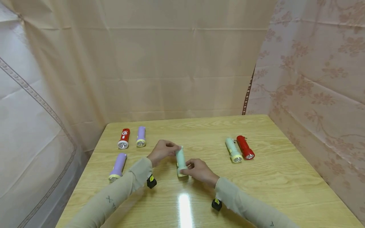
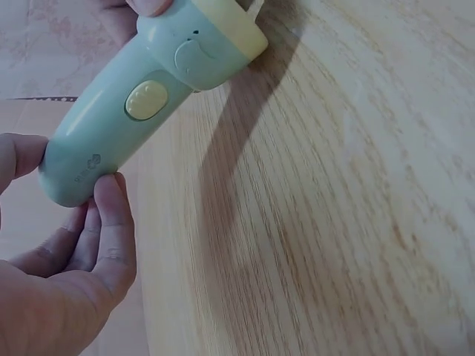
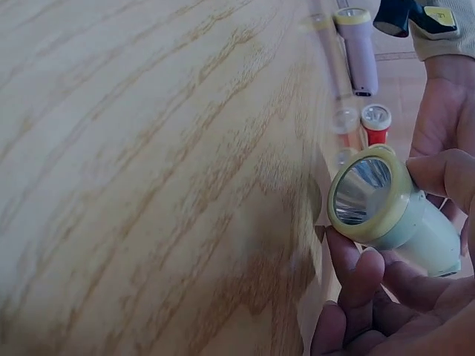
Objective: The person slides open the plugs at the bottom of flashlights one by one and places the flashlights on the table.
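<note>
Between both hands is a mint green flashlight (image 1: 180, 160) with a pale yellow head ring, tilted with its lens end toward the person. My left hand (image 1: 163, 152) pinches its tail end between thumb and fingers. At the lens end, my right hand (image 1: 199, 171) grips the head with thumb and forefinger. The left wrist view shows the yellow oval switch (image 2: 147, 100) on the flashlight's side and a small printed mark near its tail. Seen in the right wrist view, the silver reflector (image 3: 364, 190) faces that camera.
Left on the wooden table (image 1: 205, 139) lie a red flashlight (image 1: 124, 136), a purple flashlight (image 1: 141, 134) and another purple flashlight (image 1: 119, 163) near the left forearm. Side by side at right are a second mint flashlight (image 1: 232, 148) and a dark red flashlight (image 1: 244, 146). Curtains enclose the table.
</note>
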The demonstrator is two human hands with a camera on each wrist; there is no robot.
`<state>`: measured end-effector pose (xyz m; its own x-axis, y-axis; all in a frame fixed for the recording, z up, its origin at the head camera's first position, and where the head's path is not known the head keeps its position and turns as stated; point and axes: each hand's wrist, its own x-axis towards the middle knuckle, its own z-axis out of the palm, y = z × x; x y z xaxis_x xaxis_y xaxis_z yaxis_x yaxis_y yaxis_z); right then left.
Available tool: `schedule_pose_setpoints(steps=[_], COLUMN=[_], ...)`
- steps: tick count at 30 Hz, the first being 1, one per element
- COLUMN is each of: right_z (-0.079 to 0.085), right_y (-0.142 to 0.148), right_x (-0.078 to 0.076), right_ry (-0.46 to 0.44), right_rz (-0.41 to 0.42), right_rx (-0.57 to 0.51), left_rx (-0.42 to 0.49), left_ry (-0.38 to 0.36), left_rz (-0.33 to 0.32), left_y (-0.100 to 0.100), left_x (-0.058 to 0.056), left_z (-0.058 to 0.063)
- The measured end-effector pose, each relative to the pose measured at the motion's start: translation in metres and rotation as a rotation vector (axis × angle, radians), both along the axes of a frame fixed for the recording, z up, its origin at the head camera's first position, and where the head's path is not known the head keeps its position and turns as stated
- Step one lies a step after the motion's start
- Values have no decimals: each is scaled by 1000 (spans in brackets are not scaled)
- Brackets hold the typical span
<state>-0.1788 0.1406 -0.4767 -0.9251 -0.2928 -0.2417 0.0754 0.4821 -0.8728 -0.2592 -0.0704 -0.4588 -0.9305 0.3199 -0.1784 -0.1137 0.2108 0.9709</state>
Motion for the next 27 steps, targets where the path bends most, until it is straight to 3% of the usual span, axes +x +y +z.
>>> schedule_pose_setpoints(steps=[13,18,23,27], right_z=[-2,-5,-4,-3], right_y=[3,6,5,4], right_x=[-6,-9,-10,-10], right_ry=[46,60,66,70], right_rz=[1,4,1,10], right_rx=[-8,-29,-23,-15], left_rx=[-22,-56,-104,-72], left_ry=[72,150,274,311], left_rz=[31,21,-28,-97], left_y=[5,6,7,7], left_x=[5,9,16,21], left_z=[3,7,11,11])
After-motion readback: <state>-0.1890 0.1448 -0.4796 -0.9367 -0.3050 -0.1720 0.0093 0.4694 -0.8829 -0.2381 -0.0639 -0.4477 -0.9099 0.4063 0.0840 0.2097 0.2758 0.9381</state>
